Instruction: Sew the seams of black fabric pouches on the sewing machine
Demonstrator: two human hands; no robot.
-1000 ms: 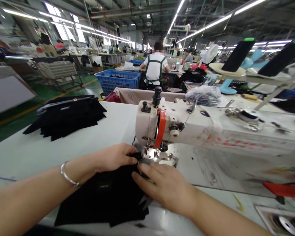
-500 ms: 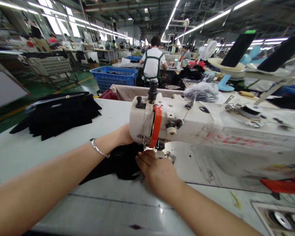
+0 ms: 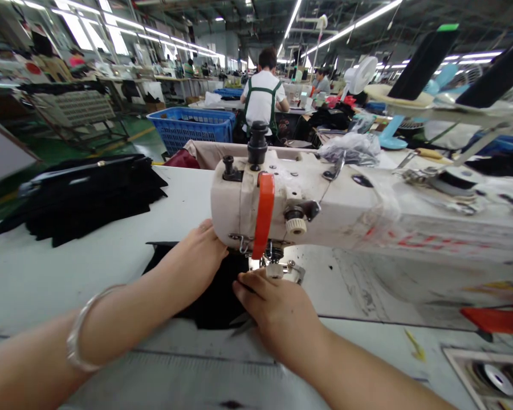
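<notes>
Black fabric [image 3: 216,302] lies on the table under the head of a white sewing machine [image 3: 320,199]. My left hand [image 3: 200,253] rests on the fabric's far left part, beside the machine head, and its fingertips are hidden behind the machine. Just in front of the presser foot and needle area, my right hand [image 3: 277,302] presses the fabric's right edge with its fingers bent close together. Something thin and grey shows under my right hand, too blurred to make out. An orange guard [image 3: 264,215] hangs on the machine's front.
A stack of black fabric pieces [image 3: 94,193] lies at the left of the table. Bobbins [image 3: 498,378] sit in a tray at the lower right. Beyond the table are a blue basket [image 3: 192,128], a seated person [image 3: 263,99] and black thread cones [image 3: 423,65].
My left hand has drawn back a little, its wrist and bracelet now nearer and further left. The fabric has shifted slightly towards me. The whole view has moved a little too.
</notes>
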